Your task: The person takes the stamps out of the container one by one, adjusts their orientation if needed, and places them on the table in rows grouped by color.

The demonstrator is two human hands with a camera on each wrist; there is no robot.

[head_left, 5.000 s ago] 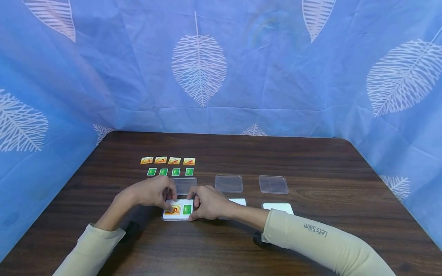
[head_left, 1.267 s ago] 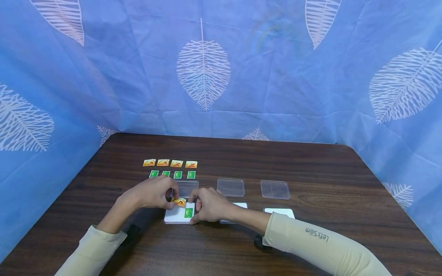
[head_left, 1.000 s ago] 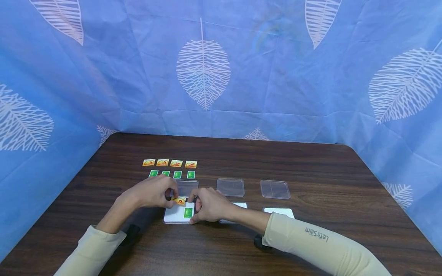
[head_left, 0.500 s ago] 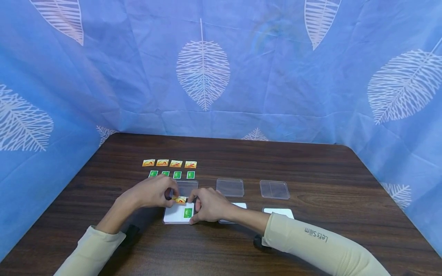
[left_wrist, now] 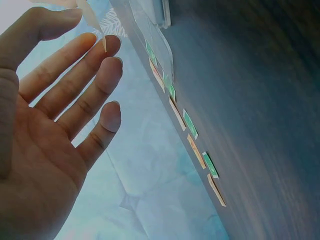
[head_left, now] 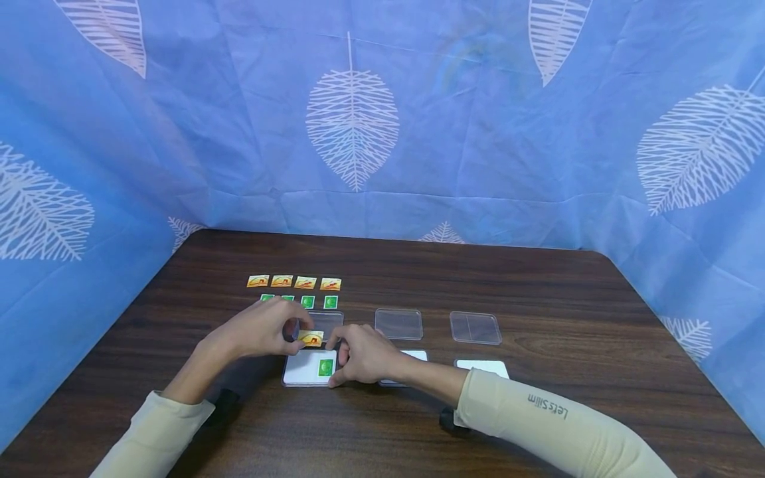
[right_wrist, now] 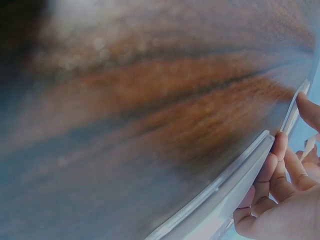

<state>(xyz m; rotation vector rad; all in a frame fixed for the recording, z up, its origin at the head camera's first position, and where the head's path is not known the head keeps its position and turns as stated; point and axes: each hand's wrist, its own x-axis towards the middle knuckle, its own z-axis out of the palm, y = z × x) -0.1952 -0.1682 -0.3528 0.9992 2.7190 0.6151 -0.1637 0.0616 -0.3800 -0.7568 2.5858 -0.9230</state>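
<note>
In the head view my left hand (head_left: 263,330) pinches a small orange-yellow picture sticker (head_left: 311,338) above the far edge of a white card in a clear plastic case (head_left: 301,370). A green square sticker (head_left: 325,368) lies on the right part of that white card. In the left wrist view the pinched sticker (left_wrist: 92,20) shows nearly edge-on between thumb and fingers, the other fingers spread. My right hand (head_left: 366,355) grips the right side of the case, thumb at its near corner and index finger at its far corner.
Beyond my left hand lie a row of orange stickers (head_left: 305,283) and a row of green stickers (head_left: 307,302). Clear lids (head_left: 398,324) lie behind the cases, one partly hidden by my left hand. Two more white cards in cases, including the right one (head_left: 481,367), stand to the right.
Five seconds ago the orange-yellow sticker lay flat on the white card. My left hand has lifted it off and, lately, slightly higher and farther away. The right hand keeps its place.
</note>
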